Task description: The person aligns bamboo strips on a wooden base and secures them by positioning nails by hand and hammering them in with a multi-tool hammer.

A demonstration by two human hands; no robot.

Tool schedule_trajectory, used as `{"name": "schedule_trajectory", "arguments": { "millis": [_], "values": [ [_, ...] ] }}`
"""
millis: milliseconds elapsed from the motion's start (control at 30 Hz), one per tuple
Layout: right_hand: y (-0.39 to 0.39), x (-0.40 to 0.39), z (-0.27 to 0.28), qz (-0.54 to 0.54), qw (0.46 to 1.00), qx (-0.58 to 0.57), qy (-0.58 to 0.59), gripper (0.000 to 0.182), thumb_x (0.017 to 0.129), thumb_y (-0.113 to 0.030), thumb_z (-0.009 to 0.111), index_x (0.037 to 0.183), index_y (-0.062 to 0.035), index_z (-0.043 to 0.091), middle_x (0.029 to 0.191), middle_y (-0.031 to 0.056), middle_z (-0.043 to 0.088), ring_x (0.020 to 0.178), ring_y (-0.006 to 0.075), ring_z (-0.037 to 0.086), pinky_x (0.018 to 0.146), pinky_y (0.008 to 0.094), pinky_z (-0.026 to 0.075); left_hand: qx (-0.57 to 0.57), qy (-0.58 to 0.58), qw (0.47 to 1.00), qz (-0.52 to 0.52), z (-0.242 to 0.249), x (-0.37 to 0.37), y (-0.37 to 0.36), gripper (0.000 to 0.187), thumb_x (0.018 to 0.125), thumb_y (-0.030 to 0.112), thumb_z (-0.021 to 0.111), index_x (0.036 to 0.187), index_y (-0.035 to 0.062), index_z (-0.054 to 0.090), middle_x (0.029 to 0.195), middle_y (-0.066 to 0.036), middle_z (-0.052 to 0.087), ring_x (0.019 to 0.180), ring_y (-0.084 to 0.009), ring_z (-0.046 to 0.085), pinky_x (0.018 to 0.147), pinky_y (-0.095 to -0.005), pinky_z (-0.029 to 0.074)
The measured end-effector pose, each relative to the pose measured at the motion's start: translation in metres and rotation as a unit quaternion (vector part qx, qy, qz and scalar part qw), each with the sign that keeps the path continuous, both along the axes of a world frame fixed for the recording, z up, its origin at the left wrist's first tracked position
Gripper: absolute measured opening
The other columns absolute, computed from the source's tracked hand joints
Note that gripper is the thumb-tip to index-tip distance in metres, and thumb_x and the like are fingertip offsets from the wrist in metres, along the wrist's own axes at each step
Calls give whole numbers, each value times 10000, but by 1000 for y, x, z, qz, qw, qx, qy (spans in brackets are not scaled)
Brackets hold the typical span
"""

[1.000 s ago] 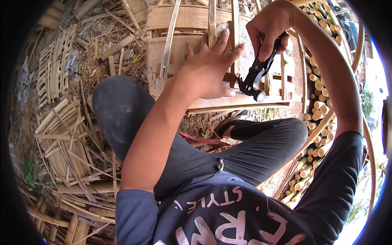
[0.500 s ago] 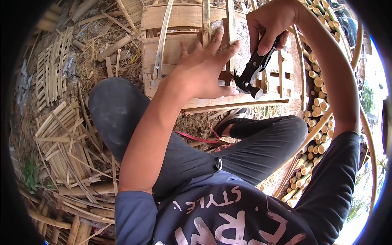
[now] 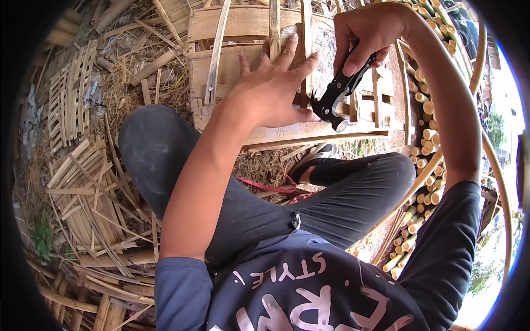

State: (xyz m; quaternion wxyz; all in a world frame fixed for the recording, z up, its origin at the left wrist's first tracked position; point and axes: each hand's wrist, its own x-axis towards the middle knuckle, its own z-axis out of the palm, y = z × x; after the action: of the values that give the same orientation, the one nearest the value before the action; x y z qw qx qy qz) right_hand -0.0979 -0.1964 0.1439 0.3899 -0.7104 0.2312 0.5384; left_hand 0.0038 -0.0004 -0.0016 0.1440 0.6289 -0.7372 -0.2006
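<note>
My left hand [image 3: 270, 91] lies with its fingers spread over the wooden slats, pressing on the strips of the frame. A bamboo strip [image 3: 275, 25] runs under its fingers, and a second upright strip [image 3: 307, 33] passes beside the fingertips. My right hand [image 3: 367, 38] is wrapped round the handle of a black claw hammer [image 3: 331, 99]. The hammer's head points down toward me, its claw close beside the second strip and its round face near my left thumb. Beneath both hands is a slatted wooden panel [image 3: 223, 22].
Split bamboo pieces [image 3: 94, 198] are heaped on the left, near a woven bamboo lattice [image 3: 69, 102]. Cut bamboo poles [image 3: 425, 143] are stacked along the right. A shoe [image 3: 312, 160] and a red strap [image 3: 265, 187] lie just below the panel.
The hammer head has shifted slightly left and up, closer to the strip by my left thumb. My left hand has moved slightly left and stays spread on the wood.
</note>
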Motion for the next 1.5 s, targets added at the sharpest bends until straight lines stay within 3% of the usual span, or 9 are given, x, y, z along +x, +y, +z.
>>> {"name": "schedule_trajectory", "arguments": {
  "millis": [133,233,733,933,1033,1133,1233,1267,1500],
  "values": [
    [1,-7,-4,4,1000,-28,-10,335,944,-339,785,1105,-46,794,615,-28,615,508,43,519,428,218,376,17,1,1000,3,3,-1,0,1144,755,629,816,1655,350,167,1736,-148,23,1477,-570,282,1202,-716,181],
    [15,-9,5,2,993,-107,-49,313,877,-218,802,1112,-13,784,672,37,697,476,78,589,425,232,452,22,3,1000,4,4,-1,0,1144,753,632,814,1656,352,168,1738,-143,19,1482,-568,272,1209,-707,171],
    [26,-21,5,9,984,-129,-121,284,852,-204,820,1060,-12,800,640,26,674,471,71,578,420,228,445,33,2,999,2,5,-1,-2,1175,724,649,823,1658,334,182,1732,-158,43,1521,-523,218,1233,-687,123],
    [32,-12,12,48,979,-187,-73,300,887,-257,806,1064,-15,789,699,36,699,501,61,592,449,215,453,30,1,1000,1,3,-2,-2,1208,698,654,839,1659,330,181,1733,-156,43,1515,-532,225,1243,-667,122],
    [26,-13,11,36,981,-170,-84,332,909,-362,816,1006,-45,804,648,-5,662,519,64,560,441,224,413,27,-2,1000,-5,4,0,-1,1236,681,659,847,1660,327,171,1734,-154,31,1512,-538,225,1247,-657,128],
    [25,-18,9,29,973,-192,-126,347,875,-372,842,890,-33,773,703,30,708,535,93,599,459,230,456,29,-5,1000,-8,6,1,-1,1256,671,657,855,1662,323,161,1735,-150,24,1508,-542,233,1249,-648,137],
    [32,-32,14,-18,956,-204,-211,372,873,-374,841,906,-21,727,738,55,725,550,103,617,475,223,485,26,-6,1000,-6,5,0,-1,1265,665,637,868,1663,320,157,1736,-144,19,1507,-541,234,1247,-651,146],
    [34,-38,6,-41,943,-241,-225,393,897,-366,818,994,-8,686,727,64,714,558,100,621,474,226,490,24,-6,1000,-5,4,0,-1,1267,664,629,873,1663,320,157,1736,-142,18,1507,-541,233,1245,-653,149],
    [44,-58,6,-190,883,-274,-331,416,958,-374,750,1157,-17,667,777,80,722,547,101,615,465,221,492,37,-13,999,-6,7,-1,-1,1250,681,594,881,1661,341,147,1737,-135,10,1506,-545,227,1238,-666,162]
  ]
}}
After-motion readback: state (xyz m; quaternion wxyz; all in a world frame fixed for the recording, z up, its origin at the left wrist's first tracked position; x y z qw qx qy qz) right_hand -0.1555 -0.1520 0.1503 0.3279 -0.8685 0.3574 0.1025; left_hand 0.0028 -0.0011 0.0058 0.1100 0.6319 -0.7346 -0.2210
